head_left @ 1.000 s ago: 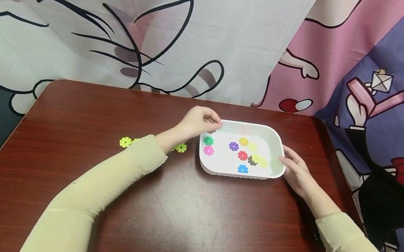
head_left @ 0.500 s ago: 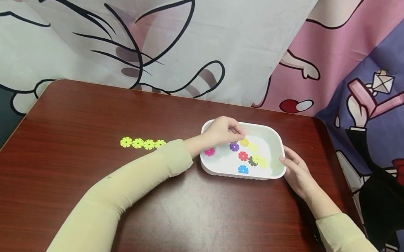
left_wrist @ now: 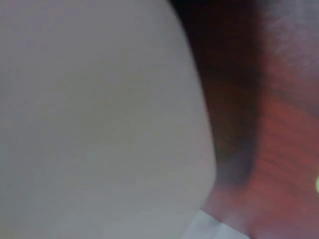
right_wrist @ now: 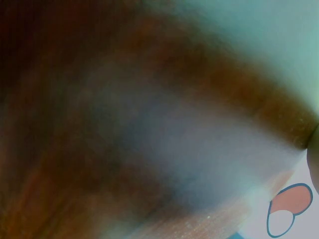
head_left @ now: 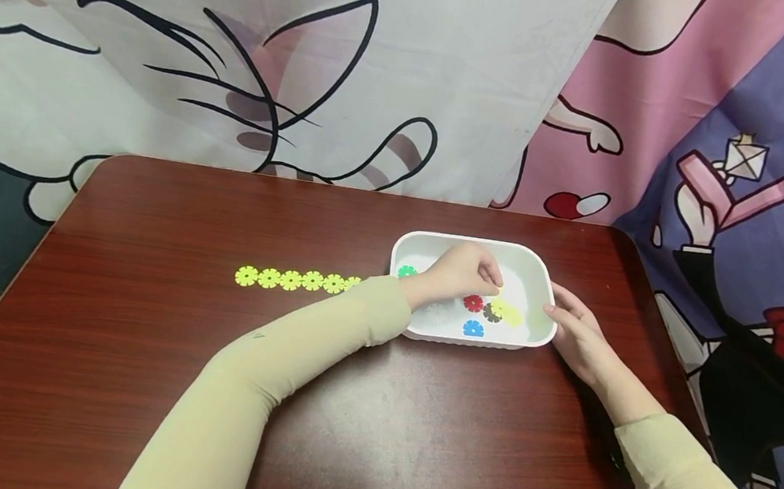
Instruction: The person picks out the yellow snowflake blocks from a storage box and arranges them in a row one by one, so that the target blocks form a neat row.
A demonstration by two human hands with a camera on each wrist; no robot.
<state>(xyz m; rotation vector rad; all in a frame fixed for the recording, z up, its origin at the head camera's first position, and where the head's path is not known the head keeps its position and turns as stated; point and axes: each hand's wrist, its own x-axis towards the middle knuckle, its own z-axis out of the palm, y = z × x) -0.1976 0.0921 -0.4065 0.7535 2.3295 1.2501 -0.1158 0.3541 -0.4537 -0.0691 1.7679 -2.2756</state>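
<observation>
A white rectangular tray (head_left: 429, 239) stands on the table with flower-shaped plastic discs in several colours inside. My left hand (head_left: 457, 272) reaches over it from the left, thumb and fingertips close together low over the yellow discs; I cannot tell whether a disc is pinched. Just by these fingertips lie a red disc (head_left: 473, 303), a dark disc (head_left: 492, 312) and a pale yellow disc (head_left: 513, 316). A blue disc (head_left: 473, 329) is nearer the front wall, and a green disc (head_left: 407, 271) shows at the left. My right hand (head_left: 580, 339) grips the tray's right end, thumb on the rim.
A straight row of yellow-green flower discs (head_left: 290, 280) lies on the brown table (head_left: 137, 312) left of the tray, its right end meeting the left sleeve (head_left: 324, 333) in view. A cartoon-printed cloth (head_left: 456, 66) hangs behind the table. Both wrist views are mostly blocked or blurred.
My left hand has moved right across the tray, from its left end to the yellow discs, uncovering more of the row on the table. My right hand stays at the tray's right end.
</observation>
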